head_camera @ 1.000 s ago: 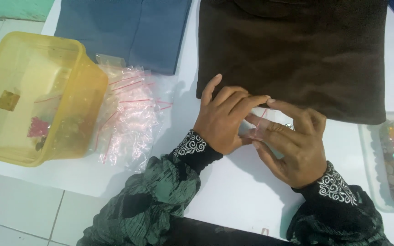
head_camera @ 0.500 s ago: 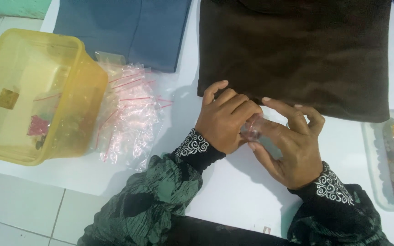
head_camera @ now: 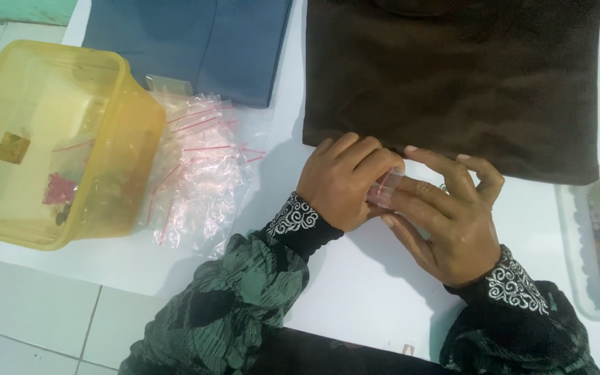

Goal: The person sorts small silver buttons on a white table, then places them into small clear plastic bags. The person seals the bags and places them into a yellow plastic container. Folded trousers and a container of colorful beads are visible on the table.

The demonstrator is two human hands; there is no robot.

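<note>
Just below the brown cloth's edge, both hands pinch a small clear bag.

A small clear plastic bag with a thin red strip along its edge is pinched between the left hand and the right hand, just below the near hem of the dark brown cloth. Only a crumpled, glossy corner of it shows between the fingers; the rest is covered. Both hands rest below that cloth's near edge, fingertips meeting over the bag.
</note>
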